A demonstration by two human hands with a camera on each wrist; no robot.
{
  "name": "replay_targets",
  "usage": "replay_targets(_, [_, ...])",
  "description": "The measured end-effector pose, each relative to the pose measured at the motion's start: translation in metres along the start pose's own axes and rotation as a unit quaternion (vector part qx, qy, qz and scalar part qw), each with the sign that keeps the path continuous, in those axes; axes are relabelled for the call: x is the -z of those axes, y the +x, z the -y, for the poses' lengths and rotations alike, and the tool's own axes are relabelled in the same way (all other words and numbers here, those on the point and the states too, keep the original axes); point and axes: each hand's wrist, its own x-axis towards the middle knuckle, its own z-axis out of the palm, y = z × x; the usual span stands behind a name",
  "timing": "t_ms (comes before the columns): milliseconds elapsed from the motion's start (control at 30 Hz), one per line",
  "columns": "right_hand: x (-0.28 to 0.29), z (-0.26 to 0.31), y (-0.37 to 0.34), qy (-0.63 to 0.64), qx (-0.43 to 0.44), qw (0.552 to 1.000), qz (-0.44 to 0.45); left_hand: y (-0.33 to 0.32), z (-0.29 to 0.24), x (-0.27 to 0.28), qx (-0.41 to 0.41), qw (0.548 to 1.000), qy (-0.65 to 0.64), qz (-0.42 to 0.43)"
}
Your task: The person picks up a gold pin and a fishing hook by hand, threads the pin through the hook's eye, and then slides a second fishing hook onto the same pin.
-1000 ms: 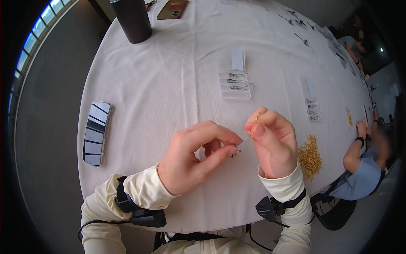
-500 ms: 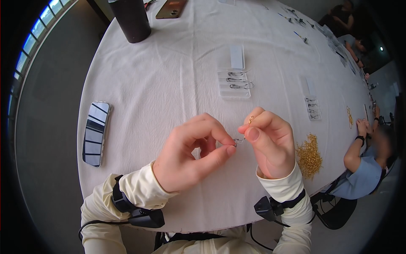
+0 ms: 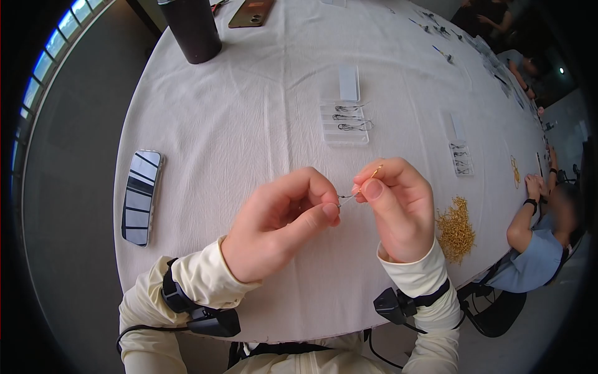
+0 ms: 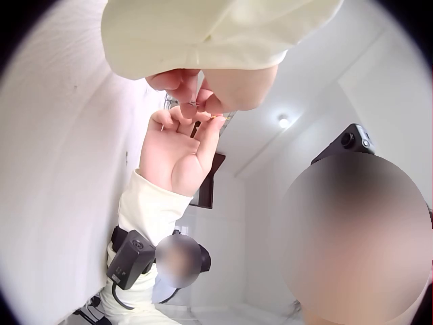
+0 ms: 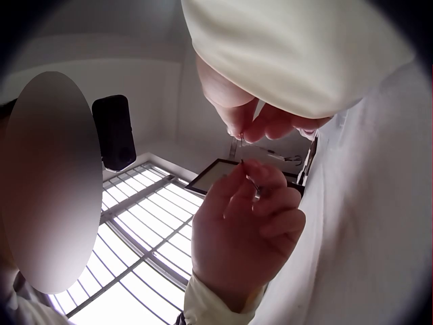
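Observation:
In the head view the left hand [image 3: 280,218] pinches a small dark wire-like piece [image 3: 342,197] between thumb and forefinger. Close beside it, the right hand [image 3: 402,209] pinches a small gold piece [image 3: 377,171], which sticks out above the thumb. A thin strand runs between the two sets of fingertips. To the right of the right hand lies a pile of gold pieces [image 3: 456,230]. Beyond the hands stands an open clear case [image 3: 346,137] with dark looped strands [image 3: 355,126] in its compartments. The fingers partly hide both held pieces.
A phone [image 3: 142,196] lies at the left, a dark cup [image 3: 190,31] and a brown phone [image 3: 251,12] at the back. A second case [image 3: 461,161] sits to the right. Another person [image 3: 536,249] is at the table's right edge [image 3: 492,268].
The left hand has moved slightly left and its fingertips have risen. The right hand has shifted a little left, and the gold piece has changed its tilt between the fingers.

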Motion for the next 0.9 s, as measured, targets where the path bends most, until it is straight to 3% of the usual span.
replay_targets(233, [-0.002,0.004,-0.001,0.014,-0.012,1.0,-0.005,-0.002,0.004,-0.004,0.014,1.0,-0.012,0.006])
replay_targets(433, [-0.004,-0.001,-0.005,-0.003,0.031,0.999,-0.015,-0.003,0.005,-0.004,0.029,0.999,-0.029,0.006])
replay_targets(633, [-0.007,0.001,-0.006,-0.017,0.026,0.999,-0.025,-0.003,0.011,-0.007,0.038,0.998,0.051,-0.026])
replay_targets(700, [-0.007,0.003,-0.006,0.006,0.004,0.999,-0.043,-0.004,0.006,-0.008,0.008,0.987,0.153,-0.048])
replay_targets(900, [-0.006,0.007,-0.005,0.025,-0.018,0.999,-0.034,-0.002,0.003,-0.015,-0.07,0.978,0.167,-0.102])
